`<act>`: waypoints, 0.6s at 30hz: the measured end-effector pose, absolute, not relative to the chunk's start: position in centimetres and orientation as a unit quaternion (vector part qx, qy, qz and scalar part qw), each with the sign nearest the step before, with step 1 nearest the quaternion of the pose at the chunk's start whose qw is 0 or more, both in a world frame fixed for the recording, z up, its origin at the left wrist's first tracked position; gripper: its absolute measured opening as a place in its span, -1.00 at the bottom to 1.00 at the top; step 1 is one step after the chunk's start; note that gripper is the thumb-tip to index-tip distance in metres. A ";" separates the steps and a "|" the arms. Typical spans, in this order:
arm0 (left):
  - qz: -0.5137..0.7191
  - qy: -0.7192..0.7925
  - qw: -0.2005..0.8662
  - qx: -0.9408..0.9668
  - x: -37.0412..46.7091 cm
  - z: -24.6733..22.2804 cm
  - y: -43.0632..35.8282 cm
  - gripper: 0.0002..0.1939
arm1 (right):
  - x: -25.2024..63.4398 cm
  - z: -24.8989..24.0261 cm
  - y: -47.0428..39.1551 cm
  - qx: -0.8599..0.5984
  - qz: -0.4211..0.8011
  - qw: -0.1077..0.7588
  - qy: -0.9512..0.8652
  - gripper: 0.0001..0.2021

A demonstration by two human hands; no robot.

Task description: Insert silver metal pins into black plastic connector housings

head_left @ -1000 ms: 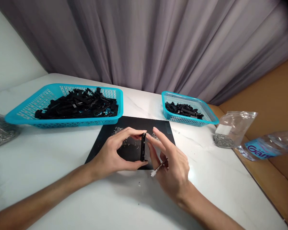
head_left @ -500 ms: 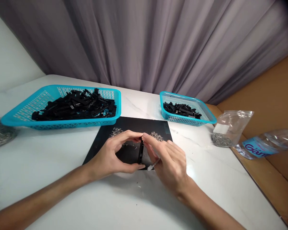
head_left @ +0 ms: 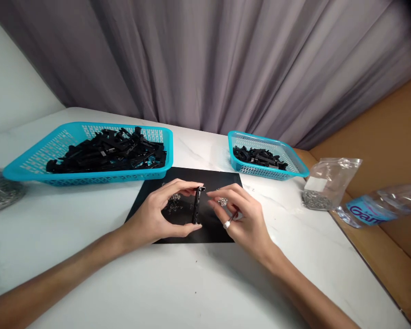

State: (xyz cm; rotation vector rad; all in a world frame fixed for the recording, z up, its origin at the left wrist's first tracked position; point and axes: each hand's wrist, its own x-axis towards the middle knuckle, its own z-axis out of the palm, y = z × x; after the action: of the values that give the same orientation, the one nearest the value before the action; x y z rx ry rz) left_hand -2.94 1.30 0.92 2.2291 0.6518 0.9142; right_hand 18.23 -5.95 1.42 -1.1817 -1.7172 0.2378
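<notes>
A narrow black plastic part (head_left: 197, 205) stands on end between the thumb and fingertips of my left hand (head_left: 157, 210), above the black mat (head_left: 212, 233). My right hand (head_left: 250, 219) is just to its right, apart from the part. A slim tool with a white end (head_left: 228, 224) is tucked in the curled fingers of that hand; its kind does not show. The thumb and index finger are bent, and whether they pinch anything small I cannot make out. Small metal pieces lie in a left pile (head_left: 174, 203) and a right pile (head_left: 222, 201), partly hidden by my hands.
A large blue basket (head_left: 89, 176) of black parts stands at back left, a smaller blue basket (head_left: 270, 172) at back right. A bag of metal pieces (head_left: 317, 196) and a plastic bottle (head_left: 370, 210) are at right. Another bag (head_left: 2, 194) sits at the left edge.
My right hand has come away from the black part, moving right with the tool. My left hand has shifted the part slightly left and up, turning it a little.
</notes>
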 end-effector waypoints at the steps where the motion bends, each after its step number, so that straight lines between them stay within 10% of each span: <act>1: 0.349 0.248 0.317 0.846 -3.0 1.0 1.4 -0.34 | 18.2 1.3 -5.9 -0.481 0.106 0.499 -0.713 -0.85; 12: 0.469 0.330 0.346 0.742 -4.1 2.0 3.6 -0.36 | 17.7 -0.1 -7.1 -0.419 0.061 0.213 -0.880 -0.66; 18: 0.420 0.315 0.316 0.790 -3.7 0.9 2.7 -0.37 | 17.1 -1.5 -6.4 -0.441 0.030 0.265 -0.857 -0.78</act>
State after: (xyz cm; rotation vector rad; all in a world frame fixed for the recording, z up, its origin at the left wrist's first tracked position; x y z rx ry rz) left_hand -3.65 2.68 0.93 2.0802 0.8307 1.1065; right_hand 17.13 -6.45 -1.54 -1.1924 -2.3146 0.0804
